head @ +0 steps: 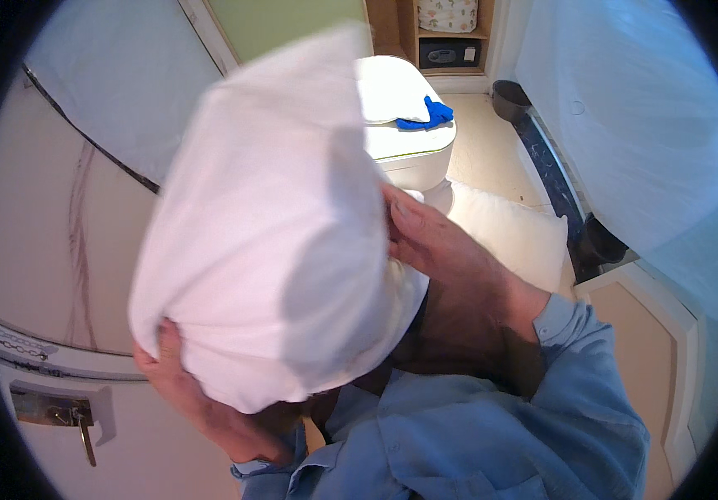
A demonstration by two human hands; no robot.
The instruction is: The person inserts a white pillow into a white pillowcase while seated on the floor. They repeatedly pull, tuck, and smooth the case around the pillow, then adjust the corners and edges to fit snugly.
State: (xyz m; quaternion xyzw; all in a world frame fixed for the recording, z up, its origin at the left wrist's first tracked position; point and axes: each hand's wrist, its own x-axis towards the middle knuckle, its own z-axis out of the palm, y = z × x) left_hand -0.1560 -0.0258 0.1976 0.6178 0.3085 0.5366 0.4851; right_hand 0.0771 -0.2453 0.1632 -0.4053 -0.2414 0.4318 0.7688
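A white pillow in a cloth cover [265,231] is raised in front of my body, between both hands. My left hand [177,381] grips its lower left edge, with the thumb pressing into the fabric. At its right side, my right hand [434,240] holds the edge; some fingers are hidden behind the cloth. Beyond the pillow, a white piece of bedding [390,94] lies with a bright blue cloth [434,116] on a rounded white piece of furniture [418,147]. Another white pillow [509,231] lies on the floor to the right.
A door with a metal handle [87,431] and a door chain [21,347] stands at lower left. An open wooden cabinet [396,28] holds a black safe [449,54]. Pale sheeting [621,106] covers the right side, above dark pots [511,100]. A cream panel [640,350] stands at lower right.
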